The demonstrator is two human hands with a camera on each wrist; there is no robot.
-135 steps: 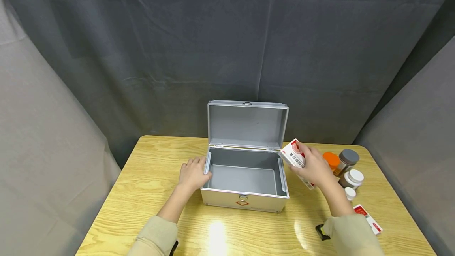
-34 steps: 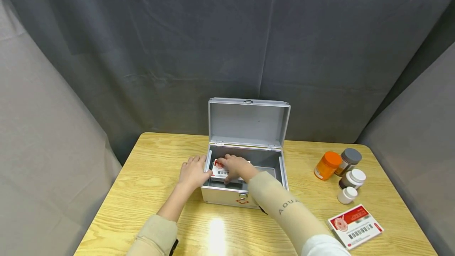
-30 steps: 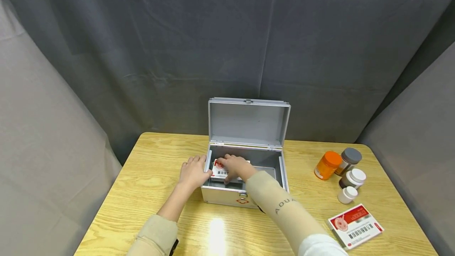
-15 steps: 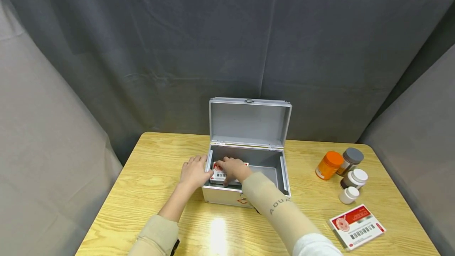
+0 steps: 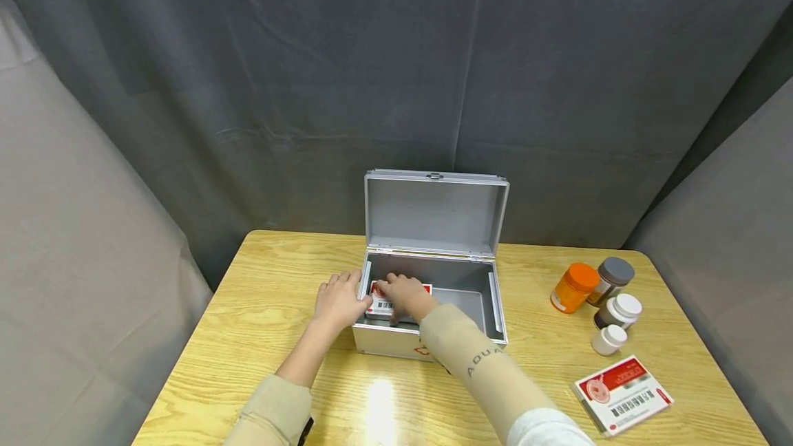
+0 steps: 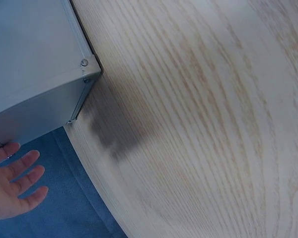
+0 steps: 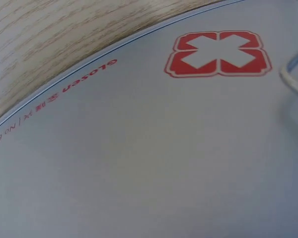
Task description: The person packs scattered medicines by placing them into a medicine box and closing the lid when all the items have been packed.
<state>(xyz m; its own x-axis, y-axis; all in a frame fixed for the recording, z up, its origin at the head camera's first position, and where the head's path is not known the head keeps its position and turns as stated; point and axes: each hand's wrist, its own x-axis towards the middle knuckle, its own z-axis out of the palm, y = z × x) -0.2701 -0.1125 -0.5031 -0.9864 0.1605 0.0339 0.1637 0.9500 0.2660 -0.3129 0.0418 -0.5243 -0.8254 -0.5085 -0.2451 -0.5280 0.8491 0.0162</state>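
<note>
The silver first-aid case (image 5: 461,281) stands with its lid up on the table. My left hand (image 5: 337,301) rests at its left rim, thumb over the edge; in the left wrist view, its spread fingers (image 6: 25,176) are beside the case's wall (image 6: 44,116). My right hand (image 5: 405,294) reaches inside and holds a white and red medicine box (image 5: 379,306) across its width, low at the left end of the case. The hand hides much of the medicine box. The right wrist view shows only the case front with its red cross emblem (image 7: 218,54).
At the right of the table (image 5: 260,274) stand an orange bottle (image 5: 573,288), a grey-capped bottle (image 5: 612,277), a dark bottle with a white lid (image 5: 619,310) and a small white bottle (image 5: 609,340). A second medicine box (image 5: 622,394) lies flat nearer the front.
Over several seconds, my right hand has brought the medicine box from right of the case into its left end. In the last second it shifted slightly. The left hand stays at the rim.
</note>
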